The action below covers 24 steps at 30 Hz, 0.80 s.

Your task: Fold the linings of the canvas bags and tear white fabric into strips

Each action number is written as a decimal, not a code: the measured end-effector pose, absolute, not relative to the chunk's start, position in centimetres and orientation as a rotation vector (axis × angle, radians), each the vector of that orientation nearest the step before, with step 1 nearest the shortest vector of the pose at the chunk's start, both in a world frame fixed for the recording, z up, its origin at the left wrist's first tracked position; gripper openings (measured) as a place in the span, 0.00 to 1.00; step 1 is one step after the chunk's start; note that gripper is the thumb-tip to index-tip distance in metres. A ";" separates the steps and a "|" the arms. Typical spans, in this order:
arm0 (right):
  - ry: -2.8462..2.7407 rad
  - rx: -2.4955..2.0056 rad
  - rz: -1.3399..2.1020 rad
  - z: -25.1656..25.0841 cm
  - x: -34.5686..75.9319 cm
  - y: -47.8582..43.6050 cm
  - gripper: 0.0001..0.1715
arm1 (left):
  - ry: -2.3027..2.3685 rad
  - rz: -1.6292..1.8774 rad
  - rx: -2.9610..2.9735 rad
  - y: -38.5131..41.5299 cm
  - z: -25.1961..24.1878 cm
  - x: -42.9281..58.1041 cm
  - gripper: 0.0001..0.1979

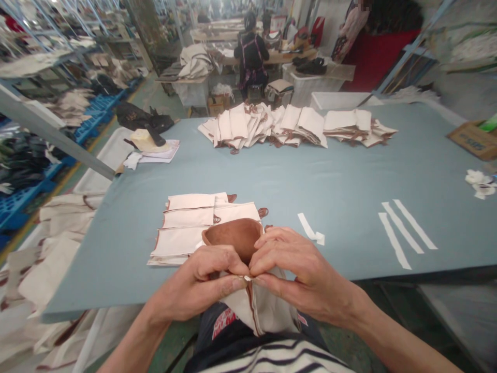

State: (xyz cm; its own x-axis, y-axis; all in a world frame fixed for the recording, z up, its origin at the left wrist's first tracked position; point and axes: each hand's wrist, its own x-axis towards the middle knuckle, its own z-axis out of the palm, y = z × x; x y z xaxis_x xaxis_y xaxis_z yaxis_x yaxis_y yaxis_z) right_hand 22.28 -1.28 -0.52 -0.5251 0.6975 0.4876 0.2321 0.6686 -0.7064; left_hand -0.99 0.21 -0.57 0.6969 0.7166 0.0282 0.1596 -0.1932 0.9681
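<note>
Close to my body, at the table's front edge, I hold a cream fabric pouch (272, 305) with a brown lining; its mouth gapes open. My left hand (209, 274) pinches the near rim at the brown-edged seam. My right hand (295, 269) pinches the same rim just beside it, thumbs almost touching. A small white bit (247, 278) shows between the thumbs; I cannot tell what it is. Behind the pouch lies a stack of flat cream pieces with brown edging (182, 241). White strips (394, 235) lie to the right, and a shorter white strip (306, 226) lies nearer.
More cream pieces (298, 124) are heaped along the far side of the blue-green table (349, 176). A cardboard box (476, 140) stands at the right edge. A yellow block (145, 140) rests on papers at the far left. Another person (251, 54) sits beyond the table.
</note>
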 end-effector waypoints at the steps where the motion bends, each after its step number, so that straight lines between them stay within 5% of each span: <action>1: -2.087 -0.702 0.735 -0.5 22.3 -1.3 0.07 | 0.708 0.584 1.687 0.1 -0.7 -1.0 0.19; 24: -2.279 -0.786 0.188 -0.1 20.7 -1.7 0.14 | 0.762 0.553 1.494 -0.8 -1.6 -1.3 0.24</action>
State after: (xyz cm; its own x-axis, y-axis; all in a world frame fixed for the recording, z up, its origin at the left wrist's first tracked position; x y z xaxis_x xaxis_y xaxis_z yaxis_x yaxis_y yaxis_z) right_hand 20.72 -1.67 -0.10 -0.5646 0.5877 0.5795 0.4848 0.8044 -0.3435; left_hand -1.26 -0.75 -1.60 0.6606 0.7430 -0.1073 0.1287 0.0287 0.9913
